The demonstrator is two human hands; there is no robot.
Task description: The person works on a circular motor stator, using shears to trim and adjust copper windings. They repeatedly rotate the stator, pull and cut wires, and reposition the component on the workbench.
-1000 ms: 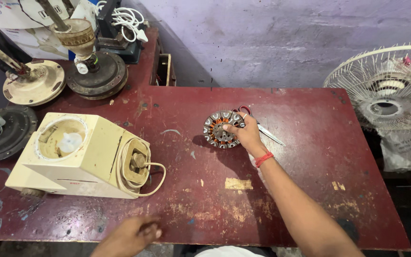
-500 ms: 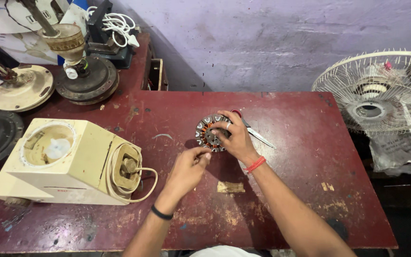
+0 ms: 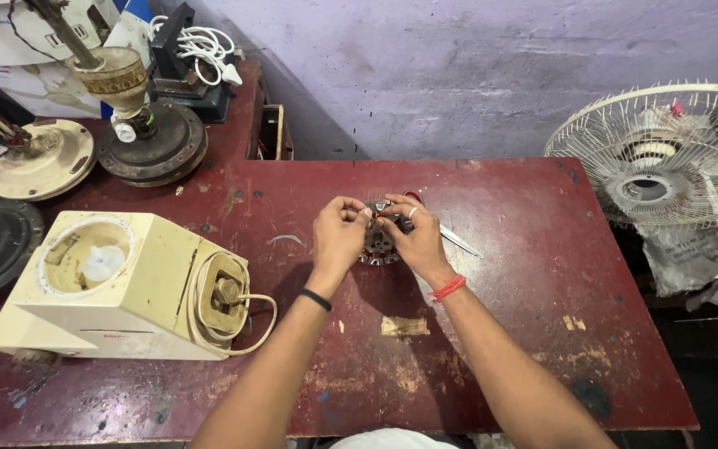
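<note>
Nearest the viewer, both forearms are reaching away over the table (image 3: 492,333), a flat board with worn, scratched dark red paint, pale patches and a scrap of tan tape (image 3: 405,326) near the middle. The left wrist is wearing a thin black band (image 3: 316,299), the right a red thread (image 3: 448,288). The left hand (image 3: 338,237) and the right hand (image 3: 417,241) are both curled partly closed around a motor winding (image 3: 380,241), a round ribbed metal core with coppery wire, which is sitting mid-table, slightly toward the far edge; the fingertips are pinching at its upper rim, and how tightly they are gripping cannot be told. To do this step well, the core is probably best kept steady against the table while the fingertips are working fine wire, pulling gently so that no strand is kinking or snapping. Just right of the hands, a slim metal tool (image 3: 459,241) is lying flat on the paint. At the left, a cream plastic mixer base (image 3: 118,287), boxy and yellowed, is lying with its cord coiled at one end. Farther left and back, round ceiling fan motors (image 3: 151,145) in dull metal are resting. At the far right, a white wire-cage fan (image 3: 666,158) is standing beyond the table edge, before a rough lilac wall (image 3: 459,66).
</note>
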